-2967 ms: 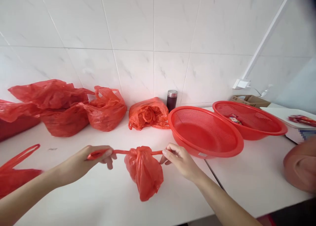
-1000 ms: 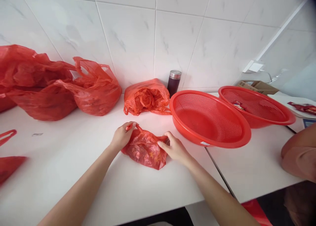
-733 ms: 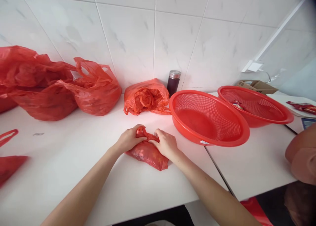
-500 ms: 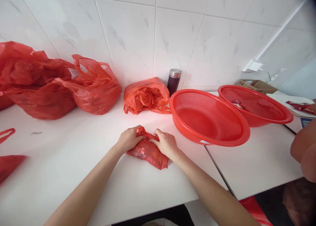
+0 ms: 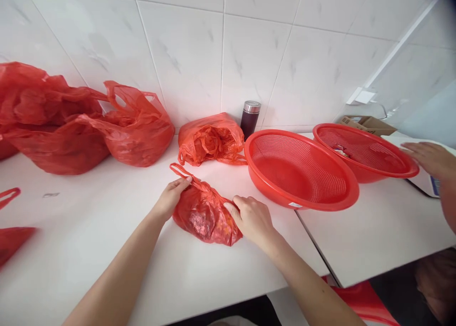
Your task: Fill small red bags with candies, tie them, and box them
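Note:
A filled red plastic bag (image 5: pixel 204 216) lies on the white table in front of me, its top gathered and one handle loop standing out at the upper left. Through the thin plastic some shiny contents show, but I cannot make out what they are. My left hand (image 5: pixel 173 197) pinches the bag near the base of that loop. At the bag's right end, my right hand (image 5: pixel 251 216) grips the plastic between thumb and fingers.
Large filled red bags (image 5: pixel 138 136) stand at the left by the tiled wall. A crumpled red bag (image 5: pixel 212 138) and a dark flask (image 5: pixel 250 118) are behind. Two red colanders, a near one (image 5: pixel 302 174) and a far one (image 5: pixel 366 150), stand right, where another person's hand (image 5: pixel 429 157) reaches.
My hands have moved apart, the left one leftward, spreading the bag wider. Its handle loop now sticks out at the upper left. The other person's hand has come to the far colander's rim.

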Action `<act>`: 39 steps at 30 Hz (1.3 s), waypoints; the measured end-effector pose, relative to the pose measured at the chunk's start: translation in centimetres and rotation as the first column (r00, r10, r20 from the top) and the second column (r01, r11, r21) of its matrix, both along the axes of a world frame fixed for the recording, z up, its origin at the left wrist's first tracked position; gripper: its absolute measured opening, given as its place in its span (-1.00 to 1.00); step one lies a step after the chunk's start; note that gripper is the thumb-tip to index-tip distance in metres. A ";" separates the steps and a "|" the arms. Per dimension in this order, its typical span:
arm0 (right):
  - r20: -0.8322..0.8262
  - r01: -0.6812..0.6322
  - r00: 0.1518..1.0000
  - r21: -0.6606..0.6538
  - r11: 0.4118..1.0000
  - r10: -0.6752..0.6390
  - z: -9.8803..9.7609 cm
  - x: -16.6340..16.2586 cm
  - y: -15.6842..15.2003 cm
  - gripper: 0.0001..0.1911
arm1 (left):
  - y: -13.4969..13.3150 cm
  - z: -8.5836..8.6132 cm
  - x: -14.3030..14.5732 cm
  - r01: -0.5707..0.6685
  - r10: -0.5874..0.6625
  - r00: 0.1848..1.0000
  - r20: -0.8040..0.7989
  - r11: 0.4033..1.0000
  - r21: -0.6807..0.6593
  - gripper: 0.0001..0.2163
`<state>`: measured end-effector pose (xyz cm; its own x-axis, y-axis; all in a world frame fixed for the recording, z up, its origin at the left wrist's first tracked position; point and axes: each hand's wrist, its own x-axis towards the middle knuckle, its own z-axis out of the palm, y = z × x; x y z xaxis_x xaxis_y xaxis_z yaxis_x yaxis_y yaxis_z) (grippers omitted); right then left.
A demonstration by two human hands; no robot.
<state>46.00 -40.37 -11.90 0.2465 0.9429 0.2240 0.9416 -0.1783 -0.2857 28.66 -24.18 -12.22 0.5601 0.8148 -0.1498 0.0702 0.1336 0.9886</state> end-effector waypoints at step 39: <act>-0.767 0.022 0.617 0.239 0.971 0.175 2.9 2.8 0.4 -0.65 | 4.9 6.7 -5.7 -0.209 0.203 0.971 0.124 0.977 0.037 -0.87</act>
